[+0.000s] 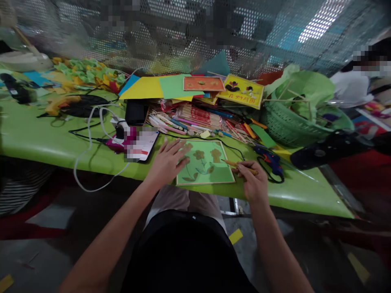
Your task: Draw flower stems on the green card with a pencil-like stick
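green card under flat open left hand, beside right hand tight around wooden stick

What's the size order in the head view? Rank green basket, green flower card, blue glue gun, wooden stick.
1. green basket
2. green flower card
3. blue glue gun
4. wooden stick
Basket is farther, still largest.

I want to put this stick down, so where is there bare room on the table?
Widest free patch: green tabletop left of the looping white cable. A narrower strip runs right of the blue glue gun to the table's corner. Crowded: the heap of sticks and pens behind the green flower picture under your left hand, and the green woven basket.
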Available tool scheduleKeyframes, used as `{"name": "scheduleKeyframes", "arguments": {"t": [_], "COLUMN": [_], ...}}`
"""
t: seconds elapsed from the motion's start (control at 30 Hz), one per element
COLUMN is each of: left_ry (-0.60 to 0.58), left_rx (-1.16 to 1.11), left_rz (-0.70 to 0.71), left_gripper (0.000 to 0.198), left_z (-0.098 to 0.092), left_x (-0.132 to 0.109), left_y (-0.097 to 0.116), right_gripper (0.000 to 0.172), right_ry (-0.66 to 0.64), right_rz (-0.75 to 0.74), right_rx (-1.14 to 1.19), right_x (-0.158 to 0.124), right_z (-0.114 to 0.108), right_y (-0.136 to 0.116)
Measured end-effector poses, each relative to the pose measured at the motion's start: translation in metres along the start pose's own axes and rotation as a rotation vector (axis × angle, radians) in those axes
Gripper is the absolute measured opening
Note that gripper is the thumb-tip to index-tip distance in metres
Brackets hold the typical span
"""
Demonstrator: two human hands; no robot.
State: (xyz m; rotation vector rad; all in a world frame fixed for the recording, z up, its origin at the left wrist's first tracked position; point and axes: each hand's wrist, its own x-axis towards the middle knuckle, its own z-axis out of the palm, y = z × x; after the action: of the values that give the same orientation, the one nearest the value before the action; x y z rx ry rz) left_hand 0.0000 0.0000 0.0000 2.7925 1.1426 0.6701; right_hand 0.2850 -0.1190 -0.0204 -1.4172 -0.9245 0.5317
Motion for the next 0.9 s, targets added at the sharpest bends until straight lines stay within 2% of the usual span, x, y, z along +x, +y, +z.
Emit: {"name": "scheduleKeyframes", "arguments": {"t": [0.13, 0.27, 0.37, 0.6, 0.73, 0.9], "left_ry": [-0.027, -0.092, -0.121, -0.109, -0.095, -0.104], "left_rx": [-0.042, -0.033, -0.023, -0.022, -0.043, -0.042], "left_rz": [0.017, 0.001, -0.002, -0.053, -0.095, -0.101], "left_gripper": [0.044, 0.053, 0.059, 0.053, 0.055, 0.059], "left_z": [-0.004, -0.004, -0.003, -0.006, -0.006, -0.009], "left_x": [-0.038, -0.055, -0.055, -0.043, -0.04, -0.049], "left_y": [0.016, 0.027, 0.028, 0.015, 0.013, 0.015], "right_gripper": [0.019, 0.018, 0.015, 0.017, 0.019, 0.023], "right_ry": [-0.013, -0.039, -0.072, -0.175, -0.266, -0.425], "right_rz": [0.051, 0.085, 0.106, 0.16, 0.163, 0.219], "right_rx": [0.054, 0.081, 0.082, 0.062, 0.053, 0.068], "right_x": [0.004, 0.005, 0.005, 0.025, 0.047, 0.077], "right_z": [0.0, 0.0, -0.001, 0.001, 0.014, 0.037], "right_y": [-0.001, -0.005, -0.01, -0.027, -0.036, -0.036]}}
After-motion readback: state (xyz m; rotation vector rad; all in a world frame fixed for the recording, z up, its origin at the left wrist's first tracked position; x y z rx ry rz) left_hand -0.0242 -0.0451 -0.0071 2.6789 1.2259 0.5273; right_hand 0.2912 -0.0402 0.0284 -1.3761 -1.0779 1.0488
